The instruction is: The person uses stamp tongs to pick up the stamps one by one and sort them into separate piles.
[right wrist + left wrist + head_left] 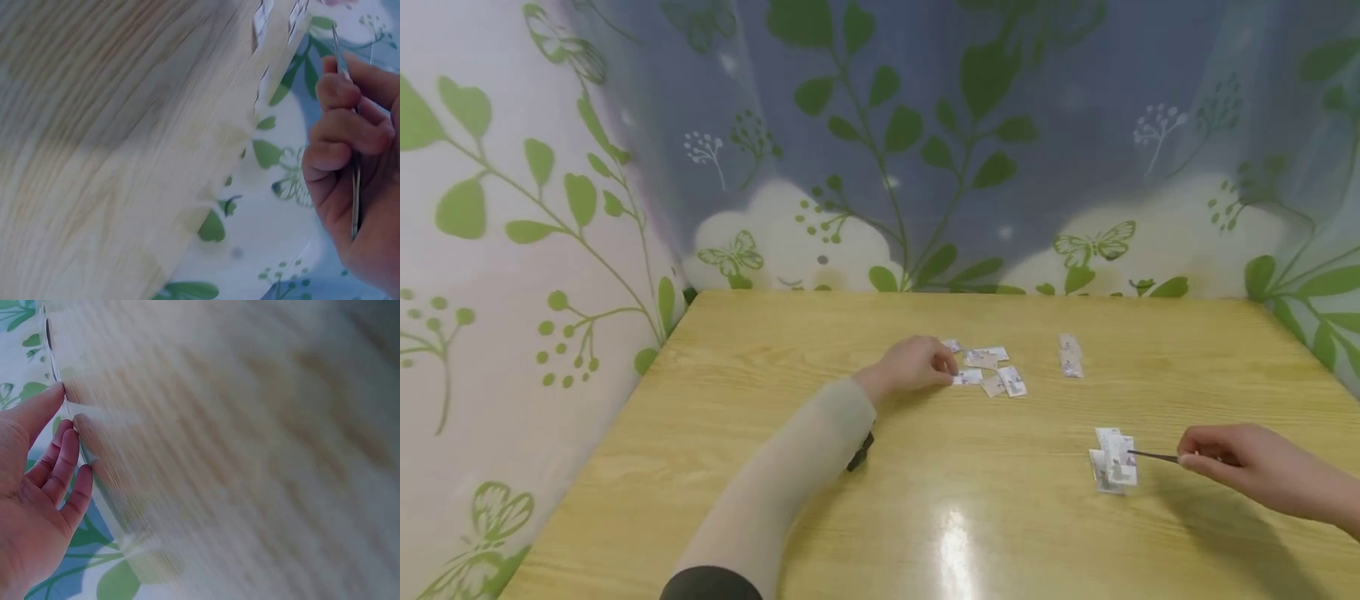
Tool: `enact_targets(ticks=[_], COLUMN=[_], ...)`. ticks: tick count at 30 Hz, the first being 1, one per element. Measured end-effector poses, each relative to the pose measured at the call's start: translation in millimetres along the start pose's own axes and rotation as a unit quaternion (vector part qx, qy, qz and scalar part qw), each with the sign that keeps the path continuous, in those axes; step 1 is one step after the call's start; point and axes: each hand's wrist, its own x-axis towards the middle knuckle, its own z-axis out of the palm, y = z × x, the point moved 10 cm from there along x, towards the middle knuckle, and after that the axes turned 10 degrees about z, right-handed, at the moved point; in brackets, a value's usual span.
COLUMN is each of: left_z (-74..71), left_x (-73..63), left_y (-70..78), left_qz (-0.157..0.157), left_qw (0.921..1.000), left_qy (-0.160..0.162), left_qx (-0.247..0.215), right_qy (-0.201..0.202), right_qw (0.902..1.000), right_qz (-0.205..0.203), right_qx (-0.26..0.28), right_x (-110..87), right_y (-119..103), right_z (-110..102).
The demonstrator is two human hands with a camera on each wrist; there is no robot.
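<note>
My right hand (1262, 471) grips a pair of tweezers (355, 156), its fingers curled round the metal shaft. In the head view the tip of the tweezers overlaps a small group of white printed packets (1120, 461) on the table. To the left, my left hand (913, 364) is lowered to the tabletop beside a loose cluster of similar packets, its fingertips right at the edge of one white packet (968, 377). The left wrist view shows the fingers (62, 469) gently bent, with the thumb apart from them.
Two clear packets (1071, 357) lie one behind the other farther back on the wooden table (1000, 475). More packets, among them a tilted one (1013, 381), lie right of my left hand. Leaf-patterned cloth (887, 150) hangs behind the table and along its left side.
</note>
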Motion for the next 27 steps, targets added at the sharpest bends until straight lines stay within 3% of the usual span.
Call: enact_targets(ticks=[4, 9, 27], left_z=[-1.1, -2.1, -2.5], left_x=[-1.7, -4.2, -3.2], left_y=[1.4, 2.1, 1.4], left_qz=[-0.018, -0.032, -0.028], left_qw=[0.9998, 0.9994, 0.9996], left_qy=[-0.007, -0.009, -0.007], left_qx=[0.000, -0.001, 0.005], right_qy=[-0.037, -0.075, -0.016], right_qw=[0.9990, 0.9960, 0.9993], right_qz=[0.023, 0.013, -0.033], right_qx=[0.015, 0.047, -0.013], right_x=[-4.8, -4.9, -2.4], right_y=[16, 21, 22], right_z=[6, 17, 15])
